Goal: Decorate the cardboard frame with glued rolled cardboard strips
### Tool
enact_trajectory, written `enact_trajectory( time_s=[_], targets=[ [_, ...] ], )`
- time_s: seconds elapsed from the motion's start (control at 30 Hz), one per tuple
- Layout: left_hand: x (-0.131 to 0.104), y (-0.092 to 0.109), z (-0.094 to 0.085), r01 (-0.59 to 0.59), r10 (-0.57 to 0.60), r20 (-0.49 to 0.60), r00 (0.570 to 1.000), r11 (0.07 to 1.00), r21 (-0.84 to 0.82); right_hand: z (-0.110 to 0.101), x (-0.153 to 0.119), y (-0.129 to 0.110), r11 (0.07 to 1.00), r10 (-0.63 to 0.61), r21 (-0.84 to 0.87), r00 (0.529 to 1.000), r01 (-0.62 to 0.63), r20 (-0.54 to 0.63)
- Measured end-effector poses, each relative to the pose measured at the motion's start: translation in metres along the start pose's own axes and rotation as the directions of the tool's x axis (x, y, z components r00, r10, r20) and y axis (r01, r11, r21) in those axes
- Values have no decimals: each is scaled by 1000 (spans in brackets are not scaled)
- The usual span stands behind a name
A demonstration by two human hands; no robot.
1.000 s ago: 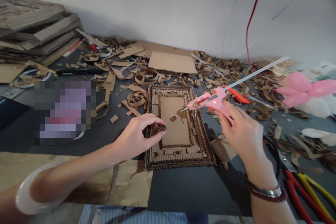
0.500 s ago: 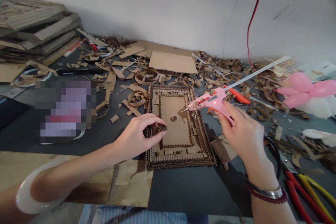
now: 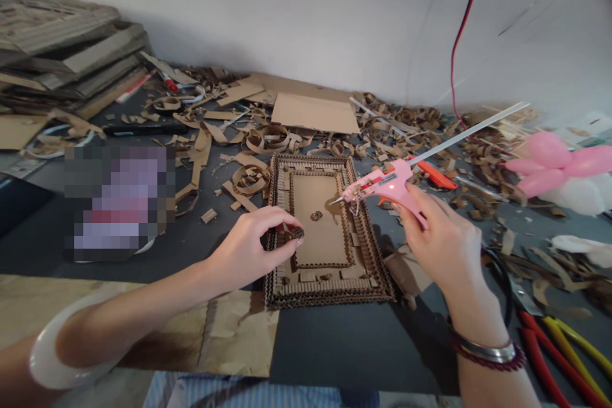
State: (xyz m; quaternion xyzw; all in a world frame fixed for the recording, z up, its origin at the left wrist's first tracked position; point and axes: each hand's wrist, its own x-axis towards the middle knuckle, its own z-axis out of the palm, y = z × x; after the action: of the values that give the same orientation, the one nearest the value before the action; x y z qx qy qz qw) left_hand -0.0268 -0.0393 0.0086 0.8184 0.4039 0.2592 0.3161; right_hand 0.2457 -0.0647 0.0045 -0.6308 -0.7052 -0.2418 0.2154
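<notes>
- The corrugated cardboard frame (image 3: 329, 297) lies flat on the dark table (image 3: 310, 350), between my hands, its raised ridged borders stepping inward to a plain panel.
- One cardboard rosette (image 3: 316, 216) sits on that panel, just left of its middle.
- My left hand (image 3: 253, 239) pinches a small cardboard coil (image 3: 298, 233) between thumb and finger, above the frame's left border.
- My right hand (image 3: 440, 236) grips a pink glue gun (image 3: 389, 182) — its metal nozzle (image 3: 336, 201) points left over the panel, and a long clear glue stick (image 3: 471, 132) juts from its back toward the far right.
- Just left of the frame I have curled cardboard strips (image 3: 250, 180); beyond its far edge, a flat cardboard sheet (image 3: 315, 113) among scraps.
- An orange ribbed handle (image 3: 435, 175) lies behind the gun.
- Far right: pink balloons (image 3: 545, 150). Near right: red handles (image 3: 540, 357) beside yellow handles (image 3: 576, 354).
- Far left — a stack of cardboard pieces (image 3: 57, 38), with a black cutter (image 3: 146, 130) nearer me.
</notes>
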Motion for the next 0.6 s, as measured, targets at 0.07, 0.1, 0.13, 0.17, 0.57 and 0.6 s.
enact_trajectory(
  time_s=[0.07, 0.1, 0.13, 0.17, 0.57, 0.6],
  targets=[
    [0, 0, 0, -1, 1, -2, 1000, 1000, 0, 0, 0, 0, 1000, -7, -3, 1000, 7, -9],
    [0, 0, 0, -2, 2, -4, 1000, 1000, 0, 0, 0, -1, 1000, -10, -2, 1000, 10, -12],
    [0, 0, 0, -3, 3, -6, 1000, 1000, 1, 0, 1, -1, 1000, -12, -1, 1000, 12, -12],
    [0, 0, 0, -4, 4, -8, 1000, 1000, 0, -1, 1, -1, 1000, -14, 1, 1000, 14, -12],
    [0, -1, 1, 1, -1, 0, 1000, 1000, -3, -1, 1, -1, 1000, -31, -3, 999, 31, -20],
    [0, -1, 1, -1, 1, 0, 1000, 1000, -4, -1, 1, -1, 1000, -29, 0, 999, 29, -20]
  ],
)
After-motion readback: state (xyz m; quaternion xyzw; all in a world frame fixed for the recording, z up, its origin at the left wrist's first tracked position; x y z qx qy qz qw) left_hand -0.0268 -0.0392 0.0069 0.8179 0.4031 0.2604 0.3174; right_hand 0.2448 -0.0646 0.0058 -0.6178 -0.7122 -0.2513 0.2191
